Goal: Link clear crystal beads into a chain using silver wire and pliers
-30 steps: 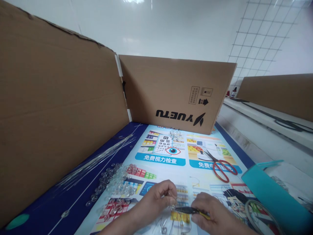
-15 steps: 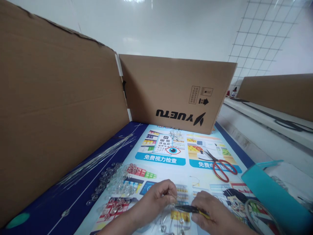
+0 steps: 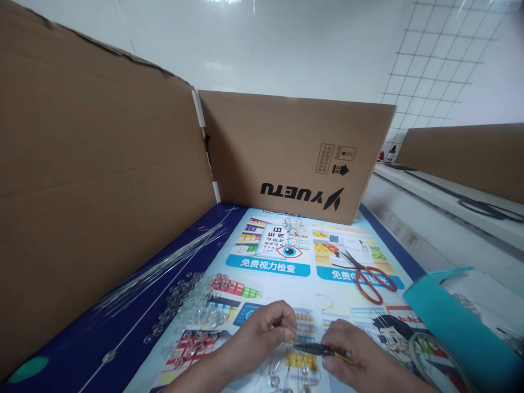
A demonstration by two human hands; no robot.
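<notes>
My right hand is closed round the handles of a pair of pliers with dark jaws and yellow-edged grips. The jaws point left and meet the wire at my left fingertips. With thumb and forefinger pinched, my left hand holds a thin wire with clear beads hanging below it. Exactly how the jaws sit on the wire is too small to tell. Left of my hands lies a loose spread of clear round beads on the printed sheet.
Red-handled scissors lie at the right. A bundle of straight wires rests by the left cardboard panel. Another cardboard panel stands at the back, with tangled wire before it. A teal box and a wire coil sit at right.
Both hands stay almost where they were, with the pliers still at the wire. The beads hanging below have shifted very slightly.
</notes>
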